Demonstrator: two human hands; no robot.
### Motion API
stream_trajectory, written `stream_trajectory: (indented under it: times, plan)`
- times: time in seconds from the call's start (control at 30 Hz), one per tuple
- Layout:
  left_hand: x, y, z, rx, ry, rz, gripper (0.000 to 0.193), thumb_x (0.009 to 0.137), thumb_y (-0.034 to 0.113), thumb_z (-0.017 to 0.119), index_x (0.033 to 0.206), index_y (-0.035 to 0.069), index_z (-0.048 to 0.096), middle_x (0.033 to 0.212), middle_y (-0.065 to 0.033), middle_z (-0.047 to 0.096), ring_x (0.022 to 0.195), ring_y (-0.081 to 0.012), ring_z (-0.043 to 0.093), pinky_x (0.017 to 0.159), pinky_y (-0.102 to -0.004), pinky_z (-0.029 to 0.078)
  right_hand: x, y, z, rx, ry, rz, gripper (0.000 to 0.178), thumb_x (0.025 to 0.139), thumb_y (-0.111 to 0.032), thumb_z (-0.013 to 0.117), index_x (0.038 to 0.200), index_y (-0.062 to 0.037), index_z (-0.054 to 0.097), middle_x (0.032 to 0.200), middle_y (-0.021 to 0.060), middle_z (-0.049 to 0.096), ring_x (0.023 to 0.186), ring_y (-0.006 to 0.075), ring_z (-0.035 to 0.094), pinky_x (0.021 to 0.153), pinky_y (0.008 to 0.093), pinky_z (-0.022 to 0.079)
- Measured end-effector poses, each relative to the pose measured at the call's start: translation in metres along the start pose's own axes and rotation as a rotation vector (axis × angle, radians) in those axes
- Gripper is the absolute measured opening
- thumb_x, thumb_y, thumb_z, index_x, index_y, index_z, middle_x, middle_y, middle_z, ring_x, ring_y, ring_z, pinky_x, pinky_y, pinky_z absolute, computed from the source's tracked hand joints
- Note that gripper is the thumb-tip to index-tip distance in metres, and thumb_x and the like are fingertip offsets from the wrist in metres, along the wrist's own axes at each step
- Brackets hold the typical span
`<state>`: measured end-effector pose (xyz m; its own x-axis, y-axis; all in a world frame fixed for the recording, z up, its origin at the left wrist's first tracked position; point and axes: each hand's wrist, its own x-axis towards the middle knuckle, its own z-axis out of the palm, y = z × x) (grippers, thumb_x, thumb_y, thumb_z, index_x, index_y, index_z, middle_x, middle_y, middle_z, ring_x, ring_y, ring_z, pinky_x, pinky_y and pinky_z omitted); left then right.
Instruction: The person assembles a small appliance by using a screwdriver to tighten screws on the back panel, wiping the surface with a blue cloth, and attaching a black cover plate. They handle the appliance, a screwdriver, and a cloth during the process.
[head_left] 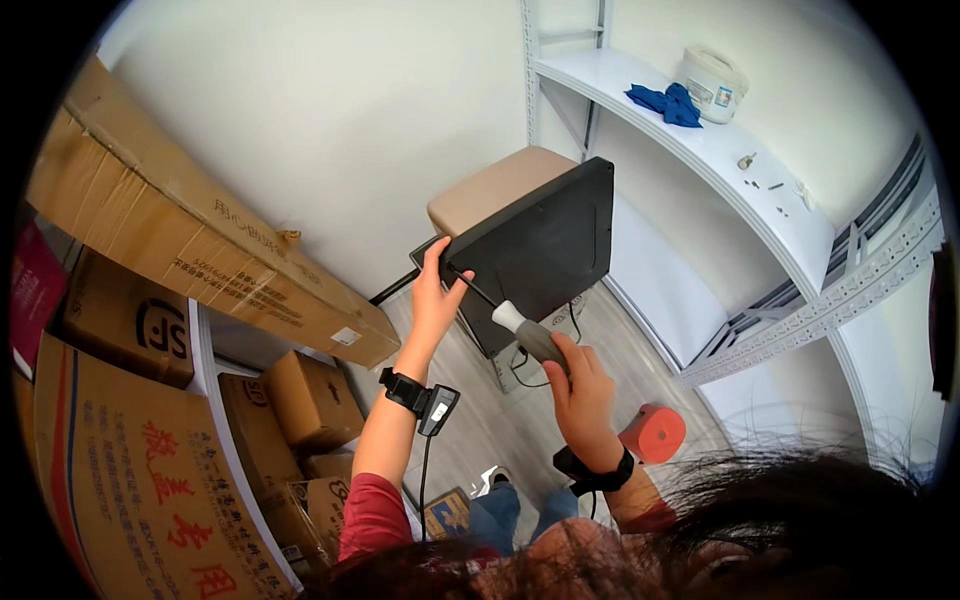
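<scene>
My right hand is closed round the grey and white handle of a screwdriver. Its dark shaft slants up and left to the lower left part of a black flat panel, which stands tilted in front of me. My left hand grips the panel's left corner, index finger along the edge and thumb beside the screwdriver's shaft. The screwdriver's tip meets the panel close to that thumb; whether a screw sits there is too small to tell. Behind the panel rises a tan, box-like block. A black cable hangs below.
White shelving on the right carries a white tub, a blue cloth and several small metal parts. A red roll stands on the floor. Cardboard boxes, including a long one, line the left side.
</scene>
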<state>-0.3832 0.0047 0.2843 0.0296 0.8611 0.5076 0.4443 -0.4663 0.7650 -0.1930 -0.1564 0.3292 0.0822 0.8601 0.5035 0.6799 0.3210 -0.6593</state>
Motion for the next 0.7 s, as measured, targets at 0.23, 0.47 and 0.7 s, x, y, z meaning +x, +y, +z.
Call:
stream_trajectory:
  times: [0.23, 0.47, 0.7]
  plan:
    - [0.002, 0.001, -0.001, 0.023, 0.018, -0.026, 0.057, 0.079, 0.018, 0.069, 0.127, 0.012, 0.040, 0.100, -0.0148, 0.063, 0.089, -0.0282, 0.063, 0.073, -0.0339, 0.049, -0.012, 0.000, 0.009, 0.200, -0.053, 0.095, 0.034, 0.075, -0.016, 0.073, 0.102, -0.0032, 0.058, 0.089, 0.0133, 0.058, 0.064, 0.0249, 0.061, 0.053, 0.0327, 0.048]
    - [-0.001, 0.003, -0.003, 0.039, 0.007, -0.023, 0.056, 0.079, 0.018, 0.069, 0.128, 0.012, 0.040, 0.104, -0.0150, 0.062, 0.092, -0.0292, 0.062, 0.075, -0.0352, 0.048, -0.003, -0.010, 0.014, 0.163, 0.220, -0.043, 0.036, 0.071, -0.005, 0.072, 0.104, -0.0022, 0.058, 0.106, 0.0139, 0.052, 0.073, 0.0264, 0.060, 0.056, 0.0309, 0.049]
    - [-0.002, -0.001, 0.000, 0.070, 0.021, -0.059, 0.056, 0.079, 0.018, 0.069, 0.127, 0.011, 0.040, 0.106, -0.0154, 0.061, 0.091, -0.0316, 0.061, 0.075, -0.0362, 0.048, -0.005, -0.012, 0.010, 0.127, 0.047, -0.209, 0.036, 0.072, -0.002, 0.070, 0.106, -0.0037, 0.059, 0.110, 0.0146, 0.055, 0.081, 0.0286, 0.063, 0.059, 0.0314, 0.052]
